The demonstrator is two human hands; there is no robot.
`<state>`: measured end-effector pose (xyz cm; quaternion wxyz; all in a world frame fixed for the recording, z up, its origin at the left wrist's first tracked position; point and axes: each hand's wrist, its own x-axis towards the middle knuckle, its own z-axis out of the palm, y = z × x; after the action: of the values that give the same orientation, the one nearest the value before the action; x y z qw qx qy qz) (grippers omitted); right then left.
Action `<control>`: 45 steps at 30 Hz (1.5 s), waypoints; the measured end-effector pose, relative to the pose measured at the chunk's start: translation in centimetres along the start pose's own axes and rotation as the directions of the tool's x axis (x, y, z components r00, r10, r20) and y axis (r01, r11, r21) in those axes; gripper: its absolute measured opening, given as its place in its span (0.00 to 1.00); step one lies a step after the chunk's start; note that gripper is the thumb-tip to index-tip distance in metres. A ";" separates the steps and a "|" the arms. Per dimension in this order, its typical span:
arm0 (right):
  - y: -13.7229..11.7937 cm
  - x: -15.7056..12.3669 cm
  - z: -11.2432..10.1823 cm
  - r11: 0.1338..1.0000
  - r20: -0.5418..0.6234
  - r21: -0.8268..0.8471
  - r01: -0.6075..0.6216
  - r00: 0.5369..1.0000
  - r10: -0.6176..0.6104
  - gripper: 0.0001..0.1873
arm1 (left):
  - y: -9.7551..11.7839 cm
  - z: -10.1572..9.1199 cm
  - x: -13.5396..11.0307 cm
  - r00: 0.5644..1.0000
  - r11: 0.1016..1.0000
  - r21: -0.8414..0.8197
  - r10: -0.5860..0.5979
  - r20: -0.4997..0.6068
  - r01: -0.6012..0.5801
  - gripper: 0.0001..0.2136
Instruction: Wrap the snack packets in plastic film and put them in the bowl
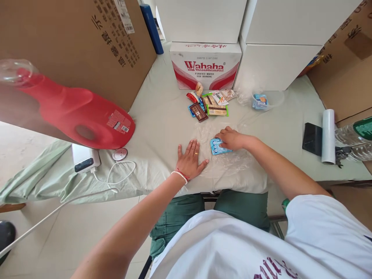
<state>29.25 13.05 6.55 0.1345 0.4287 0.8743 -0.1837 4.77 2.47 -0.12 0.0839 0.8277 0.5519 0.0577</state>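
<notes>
Right hand touches a light-blue packet; a clear bowl holds blue packs.

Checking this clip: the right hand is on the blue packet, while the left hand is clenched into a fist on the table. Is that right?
Not quite: the left hand is not clenched. The head view shows it lying flat, palm down, with its fingers extended, on the table. The right hand is on the blue packet, as you say.

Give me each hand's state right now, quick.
Left hand: open, palm down, holding nothing.
Right hand: curled on the blue packet; grip can't be told.
</notes>
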 end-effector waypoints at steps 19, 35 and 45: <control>-0.9 -13.1 11.2 0.911 -0.603 0.399 0.103 0.778 0.176 0.16 | -5.2 -2.9 0.0 0.933 0.908 -0.311 0.335 0.129 -0.283 0.28; 4.9 -7.1 3.9 0.726 -0.313 0.647 -0.235 0.786 0.534 0.19 | -4.4 -3.0 6.1 0.945 0.829 -0.483 -0.326 -0.007 0.282 0.15; 6.6 0.3 -0.9 0.955 -0.407 0.223 -0.197 0.871 0.274 0.27 | -3.2 -4.4 4.8 0.813 0.947 -0.241 -0.307 -0.495 0.211 0.13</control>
<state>34.23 17.38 5.84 -0.0800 0.5725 0.8036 -0.1419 2.91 8.41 3.58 0.0091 0.6863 0.6540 0.3181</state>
